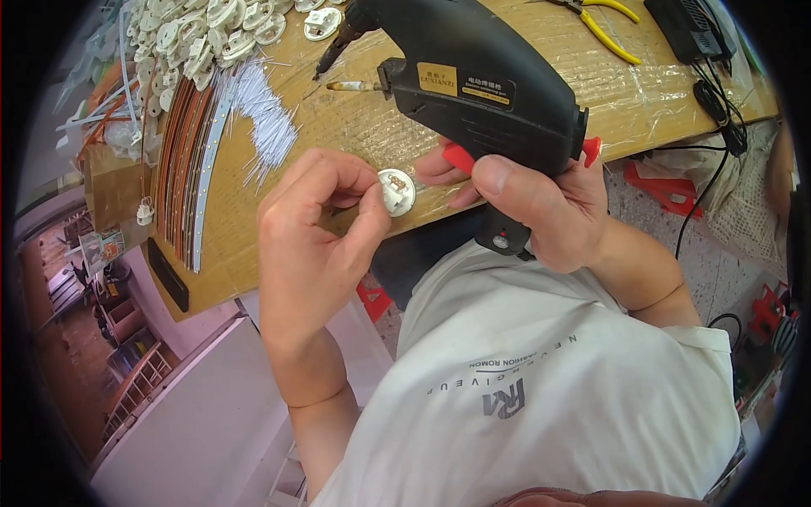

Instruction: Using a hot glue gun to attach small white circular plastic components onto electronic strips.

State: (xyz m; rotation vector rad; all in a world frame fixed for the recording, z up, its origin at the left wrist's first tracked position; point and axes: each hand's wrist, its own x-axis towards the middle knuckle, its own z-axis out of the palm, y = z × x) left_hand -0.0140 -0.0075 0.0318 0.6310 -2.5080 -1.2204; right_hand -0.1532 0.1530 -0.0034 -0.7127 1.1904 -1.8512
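Disc [400, 203] of white, plastic-looking material with coppery parts, held up beside a pistol-shaped black soldering gun [498, 97]

The disc is just above the near edge of the table, face upward. The left hand [317, 232] pinches it between thumb and finger at its left rim, probably so that its face stays uncovered. The right hand [545, 207] is curled around the soldering gun's grip, near a red trigger-like part [459, 158], with some fingers reaching past it toward the disc. The gun's metal tip [351, 85] points left, beyond the disc, which seems to keep it clear of the fingers.

Below is a glossy, wood-patterned tabletop [338, 127]. To the left lie a loose heap of thin white sticks [266, 122], long, narrow strips in brown and pale blue [190, 152], and a big pile of similar white discs [198, 38]. At the far right are yellow-handled pliers [612, 38] and a black box-shaped device [688, 34] with black cable [721, 110]. Beyond the table's right side, a whitish mesh sack [743, 194] sits by a speckled floor [718, 270].
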